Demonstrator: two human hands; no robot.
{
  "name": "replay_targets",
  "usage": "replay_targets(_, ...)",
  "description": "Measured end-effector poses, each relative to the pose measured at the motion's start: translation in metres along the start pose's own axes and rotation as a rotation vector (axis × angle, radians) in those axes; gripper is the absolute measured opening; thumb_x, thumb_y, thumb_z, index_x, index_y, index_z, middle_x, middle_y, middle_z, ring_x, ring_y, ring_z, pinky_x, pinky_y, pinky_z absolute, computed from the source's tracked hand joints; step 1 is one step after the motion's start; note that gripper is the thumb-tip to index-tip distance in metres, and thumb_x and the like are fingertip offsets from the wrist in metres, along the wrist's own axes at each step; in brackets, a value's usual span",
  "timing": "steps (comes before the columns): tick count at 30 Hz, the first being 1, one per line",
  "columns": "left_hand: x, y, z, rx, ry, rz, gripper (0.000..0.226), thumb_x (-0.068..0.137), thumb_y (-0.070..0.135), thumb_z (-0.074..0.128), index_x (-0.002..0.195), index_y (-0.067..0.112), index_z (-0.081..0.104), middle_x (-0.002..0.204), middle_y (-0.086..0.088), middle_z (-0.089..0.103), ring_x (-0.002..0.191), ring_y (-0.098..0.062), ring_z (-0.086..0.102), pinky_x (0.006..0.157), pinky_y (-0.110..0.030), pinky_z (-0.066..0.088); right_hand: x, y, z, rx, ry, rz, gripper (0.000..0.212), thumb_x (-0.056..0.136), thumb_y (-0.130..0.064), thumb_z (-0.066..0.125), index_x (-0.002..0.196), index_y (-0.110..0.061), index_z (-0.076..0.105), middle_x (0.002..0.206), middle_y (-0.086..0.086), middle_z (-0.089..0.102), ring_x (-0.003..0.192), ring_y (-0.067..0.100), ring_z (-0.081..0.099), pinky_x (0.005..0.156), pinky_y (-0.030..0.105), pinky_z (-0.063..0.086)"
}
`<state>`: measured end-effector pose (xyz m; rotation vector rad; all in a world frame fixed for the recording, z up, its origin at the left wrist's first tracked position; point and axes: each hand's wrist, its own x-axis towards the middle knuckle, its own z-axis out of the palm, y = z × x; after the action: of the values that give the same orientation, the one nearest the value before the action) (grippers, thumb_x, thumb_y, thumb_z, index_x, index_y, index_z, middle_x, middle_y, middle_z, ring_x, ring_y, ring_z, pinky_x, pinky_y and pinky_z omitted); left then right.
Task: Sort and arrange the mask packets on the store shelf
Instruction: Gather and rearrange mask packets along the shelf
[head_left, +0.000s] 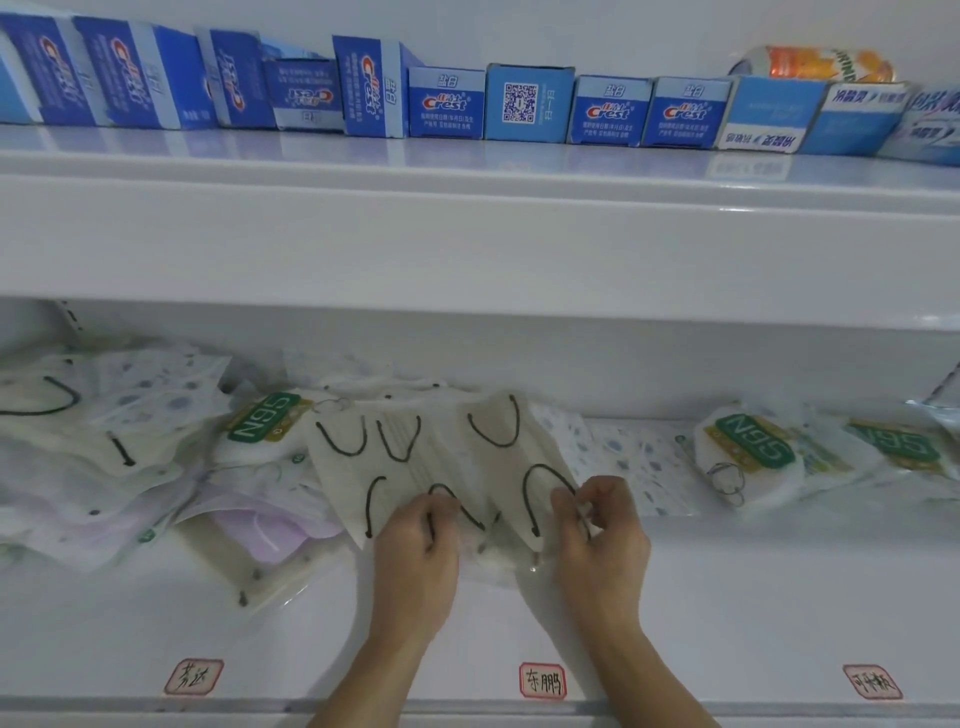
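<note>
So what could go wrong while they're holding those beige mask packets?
Both the left hand and right hand pinch only the near edges of the beige mask packets, which fan out loosely, so one might slide off. The purple mask packet lies close beside them and a sweep could drag it along. The N95 packet behind looks partly covered and could get buried.

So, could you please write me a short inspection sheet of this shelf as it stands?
Surface: white lower shelf, three red-framed labels on its front edge.
Job's things: beige masks with black loops at centre; mixed packets piled left; N95 packets right.
Clutter: nothing seen.
Grips: left hand and right hand both hold the beige masks' near edges.
Cables: nothing seen.
Surroundings: toothpaste boxes on the upper shelf.
</note>
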<state>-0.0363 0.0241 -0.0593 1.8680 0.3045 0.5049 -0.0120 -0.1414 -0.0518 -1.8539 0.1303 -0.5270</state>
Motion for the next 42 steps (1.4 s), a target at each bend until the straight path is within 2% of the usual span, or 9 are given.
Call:
replay_targets(7, -0.001, 0.0, -0.001, -0.024, -0.067, 0.002, 0.02, 0.094, 0.031, 0.066, 0.078, 0.019, 0.064, 0.068, 0.001, 0.07, 0.067, -0.014, 0.067, 0.064, -0.035, 0.051, -0.004, 0.0, 0.009, -0.117, -0.434, -0.213, 0.011, 0.097, -0.022, 0.064, 0.103, -0.028, 0.058, 0.074, -0.015, 0.066, 0.065, 0.007, 0.062, 0.059, 0.021, 0.044)
replay_targets(10, 0.001, 0.001, -0.005, -0.139, 0.144, -0.086, 0.01, 0.096, 0.007, 0.062, 0.095, 0.018, 0.062, 0.085, 0.004, 0.071, 0.086, -0.017, 0.068, 0.076, -0.026, 0.048, -0.001, 0.009, 0.013, -0.208, -0.248, -0.141, 0.019, 0.094, -0.018, 0.06, 0.111, -0.028, 0.057, 0.087, -0.014, 0.066, 0.085, 0.014, 0.064, 0.071, 0.03, 0.047)
replay_targets(15, 0.0, 0.01, -0.01, -0.277, 0.196, -0.106, 0.078, 0.097, -0.005, 0.054, 0.157, 0.027, 0.015, 0.146, 0.003, 0.051, 0.118, 0.004, 0.057, 0.099, -0.019, 0.045, -0.004, 0.021, 0.028, -0.67, -0.244, -0.21, 0.054, 0.063, -0.056, 0.068, 0.111, -0.032, 0.065, 0.117, -0.017, 0.063, 0.117, 0.013, 0.055, 0.092, 0.04, 0.047)
replay_targets(18, -0.004, 0.012, -0.01, -0.383, 0.146, -0.094, 0.099, 0.097, -0.011, 0.051, 0.155, 0.052, 0.001, 0.12, 0.034, 0.063, 0.086, 0.013, 0.066, 0.079, -0.034, 0.06, 0.0, 0.026, 0.027, -0.654, -0.254, -0.226, 0.024, 0.077, -0.047, 0.065, 0.098, -0.036, 0.071, 0.114, -0.015, 0.064, 0.112, 0.019, 0.057, 0.089, 0.041, 0.047)
replay_targets(20, -0.006, 0.014, -0.011, -0.292, 0.133, -0.055, 0.086, 0.096, -0.014, 0.048, 0.157, 0.038, 0.019, 0.111, 0.034, 0.063, 0.074, 0.016, 0.063, 0.068, -0.014, 0.054, 0.003, 0.028, 0.024, -0.536, -0.157, -0.264, 0.011, 0.082, -0.032, 0.066, 0.087, -0.029, 0.076, 0.101, -0.008, 0.07, 0.097, 0.026, 0.063, 0.078, 0.039, 0.049)
replay_targets(23, 0.0, 0.008, -0.01, -0.133, 0.112, -0.012, 0.043, 0.093, -0.006, 0.052, 0.107, 0.029, 0.071, 0.098, 0.015, 0.072, 0.084, -0.003, 0.067, 0.07, -0.013, 0.048, 0.007, 0.024, 0.017, -0.346, 0.03, -0.357, 0.017, 0.091, -0.028, 0.061, 0.093, -0.022, 0.078, 0.1, -0.004, 0.073, 0.096, 0.025, 0.064, 0.082, 0.037, 0.047)
replay_targets(28, -0.002, 0.009, -0.004, -0.155, -0.018, -0.026, 0.042, 0.099, 0.04, 0.058, 0.064, 0.016, 0.055, 0.054, 0.004, 0.057, 0.054, -0.011, 0.053, 0.057, -0.03, 0.044, -0.014, 0.004, 0.02, -0.368, -0.439, -0.747, 0.033, 0.101, -0.046, 0.051, 0.12, -0.027, 0.071, 0.119, -0.012, 0.067, 0.118, 0.014, 0.056, 0.099, 0.034, 0.044)
replay_targets(36, -0.002, 0.011, -0.01, -0.316, 0.033, -0.062, 0.015, 0.093, 0.002, 0.067, 0.092, 0.017, 0.065, 0.082, 0.007, 0.074, 0.075, -0.005, 0.069, 0.071, -0.024, 0.053, -0.009, -0.001, 0.007, -0.179, -0.307, -0.255, 0.047, 0.09, -0.054, 0.05, 0.128, -0.028, 0.056, 0.123, -0.016, 0.054, 0.108, -0.003, 0.054, 0.088, 0.029, 0.049)
replay_targets(42, -0.004, 0.009, -0.008, -0.393, -0.051, -0.027, 0.087, 0.072, -0.008, 0.085, 0.141, 0.028, 0.045, 0.137, 0.007, 0.059, 0.127, -0.01, 0.059, 0.102, -0.033, 0.051, -0.016, -0.013, 0.003, -0.026, -0.405, -0.183, 0.055, 0.087, -0.044, 0.074, 0.135, -0.03, 0.051, 0.118, -0.026, 0.064, 0.096, 0.0, 0.068, 0.072, 0.017, 0.055)
